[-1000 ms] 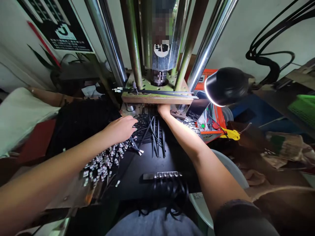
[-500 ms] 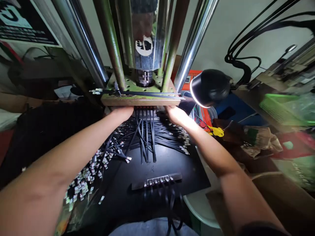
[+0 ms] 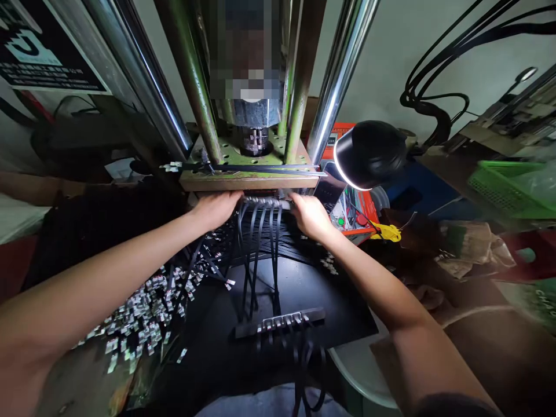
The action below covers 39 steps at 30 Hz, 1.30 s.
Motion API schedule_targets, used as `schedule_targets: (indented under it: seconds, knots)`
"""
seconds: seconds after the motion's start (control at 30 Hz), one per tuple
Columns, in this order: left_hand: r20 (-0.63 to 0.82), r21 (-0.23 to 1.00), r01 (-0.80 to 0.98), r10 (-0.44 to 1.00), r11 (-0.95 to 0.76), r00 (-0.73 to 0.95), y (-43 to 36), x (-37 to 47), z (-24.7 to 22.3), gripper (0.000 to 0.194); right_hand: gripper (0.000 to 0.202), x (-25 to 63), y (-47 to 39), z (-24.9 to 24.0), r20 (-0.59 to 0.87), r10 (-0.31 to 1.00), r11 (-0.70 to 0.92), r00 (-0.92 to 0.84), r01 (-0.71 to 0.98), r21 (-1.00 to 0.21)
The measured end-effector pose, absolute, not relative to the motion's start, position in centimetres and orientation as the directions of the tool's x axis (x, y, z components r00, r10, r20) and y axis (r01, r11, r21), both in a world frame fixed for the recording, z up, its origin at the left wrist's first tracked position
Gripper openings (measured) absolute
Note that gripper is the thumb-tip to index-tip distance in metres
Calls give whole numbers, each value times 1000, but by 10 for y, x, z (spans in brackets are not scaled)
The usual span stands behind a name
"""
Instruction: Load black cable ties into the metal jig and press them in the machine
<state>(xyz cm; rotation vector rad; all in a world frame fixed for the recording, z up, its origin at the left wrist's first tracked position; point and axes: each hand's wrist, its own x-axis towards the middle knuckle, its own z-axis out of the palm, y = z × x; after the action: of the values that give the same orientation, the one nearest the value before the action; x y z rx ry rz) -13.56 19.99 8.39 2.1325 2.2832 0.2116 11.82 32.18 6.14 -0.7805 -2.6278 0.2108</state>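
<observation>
My left hand (image 3: 219, 209) and my right hand (image 3: 310, 213) grip opposite ends of a metal bar fixture (image 3: 266, 202), just in front of the press plate (image 3: 247, 183). Several flat black cables (image 3: 260, 231) hang from the bar toward me. Fingers of both hands are closed at the bar's ends, their tips partly hidden. A second bar fixture (image 3: 280, 324) lies on the black table top (image 3: 304, 284) close to me, with metal connectors set along it and cables trailing off the near edge.
A heap of cables with metal connector ends (image 3: 147, 307) covers the left of the table. A black lamp (image 3: 371, 153) shines from the right, by a red control box (image 3: 362, 211) with a green button. Steel columns (image 3: 334, 87) flank the press. A green basket (image 3: 512, 185) stands far right.
Both hands have drawn the bar fixture out from beneath the press plate toward me and slightly up. Its cables now hang in raised curves. The second fixture stays on the table.
</observation>
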Motion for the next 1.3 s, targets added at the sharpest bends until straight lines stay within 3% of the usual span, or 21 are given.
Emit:
schedule_targets:
  seconds: [0.07, 0.17, 0.3, 0.37, 0.47, 0.53, 0.6, 0.7, 0.83, 0.9, 0.97, 1.07, 1.13, 1.2, 1.3]
  knots:
    - [87, 83, 991, 991, -107, 99, 177, -115, 82, 30, 47, 173, 287, 52, 263, 503, 849, -823, 415, -326]
    - [40, 71, 921, 924, -383, 381, 156, -79, 76, 26, 50, 244, 241, 40, 168, 530, 797, -831, 420, -434]
    - [-95, 93, 871, 866, -483, 491, 159, -42, 65, 25, 48, 270, 211, 33, 63, 579, 777, -813, 526, -345]
    - [-107, 92, 880, 874, -465, 473, 164, -35, 64, 27, 50, 257, 211, 32, 127, 554, 804, -822, 490, -338]
    - [-59, 137, 921, 926, -364, 374, 160, -35, 76, 26, 48, 235, 221, 31, 296, 485, 820, -823, 310, -482]
    - [-64, 259, 935, 962, -242, 266, 146, -36, 88, 27, 48, 229, 227, 33, 344, 497, 773, -797, 227, -592]
    - [-163, 456, 884, 966, -105, 199, 126, -33, 99, 46, 55, 228, 228, 38, 335, 503, 746, -797, 203, -634]
    - [-307, 733, 679, 910, 39, 279, 99, -17, 101, 64, 65, 217, 219, 46, 300, 388, 836, -871, 195, -514]
    - [-364, 888, 419, 848, 191, 386, 89, 2, 97, 41, 47, 180, 214, 52, 327, 328, 938, -886, 265, -223]
    - [-354, 876, 447, 871, 182, 339, 97, -4, 103, 40, 37, 167, 226, 57, 353, 393, 919, -849, 347, -189]
    - [-239, 782, 621, 949, 62, 206, 109, -23, 111, 39, 35, 161, 245, 63, 361, 488, 872, -795, 437, -218]
    - [72, 412, 911, 997, -32, 2, 120, -59, 117, 58, 44, 168, 269, 65, 343, 536, 844, -771, 490, -217]
    - [180, 187, 982, 983, -8, -27, 111, -74, 111, 53, 49, 182, 268, 61, 320, 493, 869, -809, 444, -217]
    - [79, 151, 986, 995, -64, 53, 89, -72, 99, 33, 42, 204, 252, 53, 255, 403, 900, -879, 331, -283]
    - [-222, 288, 934, 934, -211, 279, 50, -45, 75, 28, 32, 239, 218, 39, 63, 222, 891, -973, 177, -418]
